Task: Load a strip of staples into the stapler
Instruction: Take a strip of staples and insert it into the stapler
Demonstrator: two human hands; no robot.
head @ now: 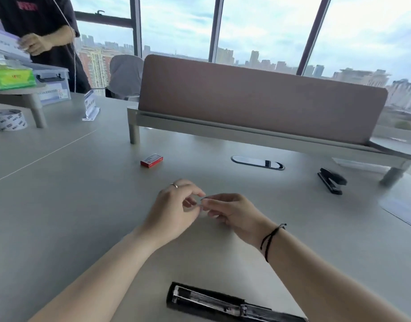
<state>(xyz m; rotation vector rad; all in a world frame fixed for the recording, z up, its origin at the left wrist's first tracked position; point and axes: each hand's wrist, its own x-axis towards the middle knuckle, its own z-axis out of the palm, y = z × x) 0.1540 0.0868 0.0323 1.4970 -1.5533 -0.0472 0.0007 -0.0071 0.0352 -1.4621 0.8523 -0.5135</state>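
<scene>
up close, the person's two hands meet over the middle of the grey table (60, 205). the left hand (174, 210), with a ring on one finger, is curled so that its fingertips pinch a small thin strip of staples (202, 199), and the right hand (232, 212), a black cord around its wrist, pinches the same strip from the other side. the strip is mostly hidden between the fingers, so only a sliver of it shows. both hands are held narrow, closed on the strip, above the table surface.

nearer, at the bottom edge, the black stapler (213, 303) lies flat on the table with its top swung open and the metal channel showing. farther off, left of centre, sits a small red staple box (151, 160). a second black stapler (331, 180) lies far to the right, near the leg of a raised shelf with a brown divider panel (258, 98). a roll of printed tape (9, 119) rests at the far left, and another person in a dark shirt (44, 24) stands behind it.
</scene>
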